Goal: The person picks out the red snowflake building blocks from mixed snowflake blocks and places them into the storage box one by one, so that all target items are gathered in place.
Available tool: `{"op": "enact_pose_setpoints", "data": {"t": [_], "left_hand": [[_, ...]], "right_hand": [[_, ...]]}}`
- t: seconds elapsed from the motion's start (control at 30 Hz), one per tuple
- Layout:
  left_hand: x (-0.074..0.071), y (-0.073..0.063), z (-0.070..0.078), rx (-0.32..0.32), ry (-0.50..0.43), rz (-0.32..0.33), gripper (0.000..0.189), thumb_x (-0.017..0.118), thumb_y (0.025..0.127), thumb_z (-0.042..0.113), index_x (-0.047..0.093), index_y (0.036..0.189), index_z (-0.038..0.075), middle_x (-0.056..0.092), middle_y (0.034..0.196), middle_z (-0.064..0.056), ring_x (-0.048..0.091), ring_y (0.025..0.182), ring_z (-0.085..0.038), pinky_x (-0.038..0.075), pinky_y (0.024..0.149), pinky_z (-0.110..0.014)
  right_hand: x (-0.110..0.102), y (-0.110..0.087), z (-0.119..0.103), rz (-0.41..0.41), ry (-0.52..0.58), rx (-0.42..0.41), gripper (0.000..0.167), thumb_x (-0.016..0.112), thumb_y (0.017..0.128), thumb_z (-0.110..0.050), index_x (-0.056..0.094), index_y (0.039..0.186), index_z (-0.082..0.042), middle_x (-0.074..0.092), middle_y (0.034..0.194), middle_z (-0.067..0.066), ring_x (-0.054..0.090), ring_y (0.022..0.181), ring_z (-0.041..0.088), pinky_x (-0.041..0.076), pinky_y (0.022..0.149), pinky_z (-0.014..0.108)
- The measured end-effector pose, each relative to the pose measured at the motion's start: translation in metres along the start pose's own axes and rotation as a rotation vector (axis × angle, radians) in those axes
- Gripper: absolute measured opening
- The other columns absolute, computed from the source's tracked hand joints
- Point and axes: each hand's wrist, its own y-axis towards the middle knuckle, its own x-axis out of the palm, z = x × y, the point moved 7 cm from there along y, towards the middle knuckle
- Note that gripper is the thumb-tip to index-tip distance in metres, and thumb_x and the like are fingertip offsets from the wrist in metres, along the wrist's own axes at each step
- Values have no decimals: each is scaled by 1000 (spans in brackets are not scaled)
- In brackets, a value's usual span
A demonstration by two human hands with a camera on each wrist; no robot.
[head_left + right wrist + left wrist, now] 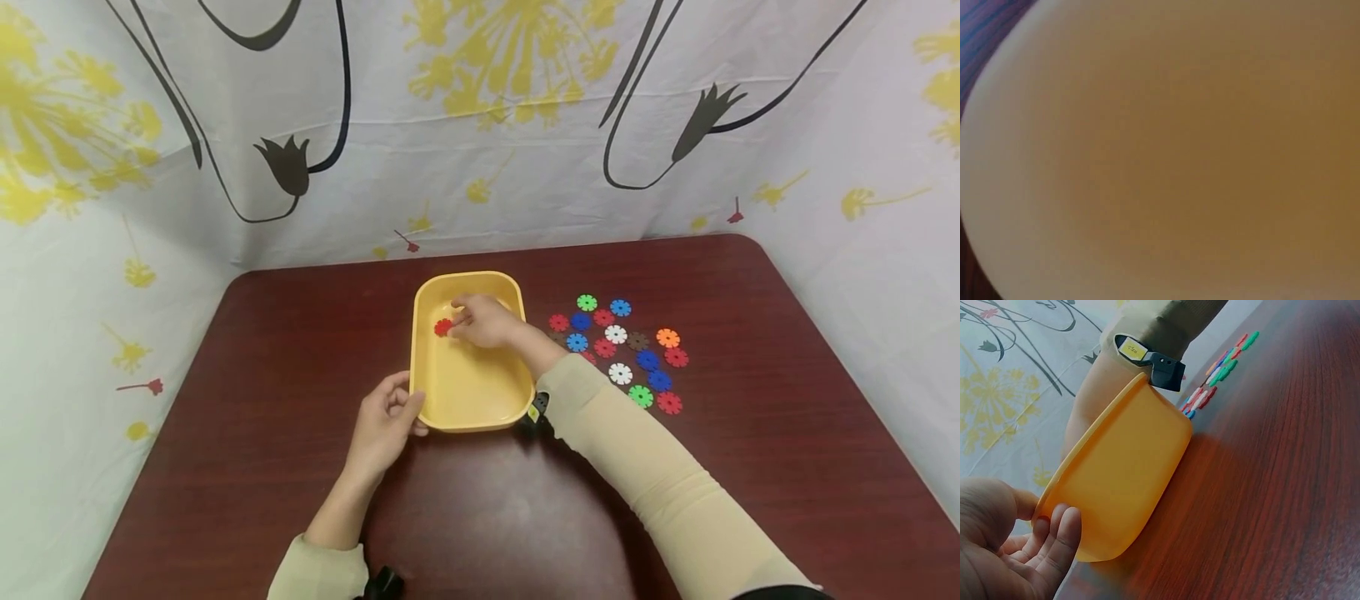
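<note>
A yellow plastic tray (472,392) sits on the table, its rounded rim facing up. My left hand (385,423) grips the near left corner; in the left wrist view its thumb lies over the rim and the fingers curl against the outer wall. Inside the tray, a red notched plastic disc (443,327) lies by the fingertips of my right hand (486,322). The fingers of that hand are loosely spread, with fingertips right at the disc's edge. The right wrist view is filled by the blurred yellow tray wall (1197,156).
Several notched discs in green, blue, white, brown, orange and red, such as a white disc (620,373), lie scattered right of the tray on the dark red-brown table (300,350). Part of them is hidden behind the right sleeve (637,467). A patterned cloth (465,217) hangs behind the table.
</note>
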Motion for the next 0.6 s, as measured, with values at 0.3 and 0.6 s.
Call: {"op": "enact_pose_setpoints", "data": {"t": [0.3,0.6], "left_hand": [[1,1,-1,3,2,0,43,62,100,5,51,140,-6,61,86,-24,66,60,-17,64,58,-34],[2,-1,0,5,-3,10,44,61,101,5,49,141,-8,62,87,-24,67,59,-18,64,58,-33]], "right_hand": [[-1,-3,-6,-17,29,-66,55,65,100,-14,45,148,2,57,141,21,58,128,28,49,109,33],[-20,-17,-14,88,168,-185,49,65,100,-10,48,144,3,58,135,20,58,124,28,51,107,35]]}}
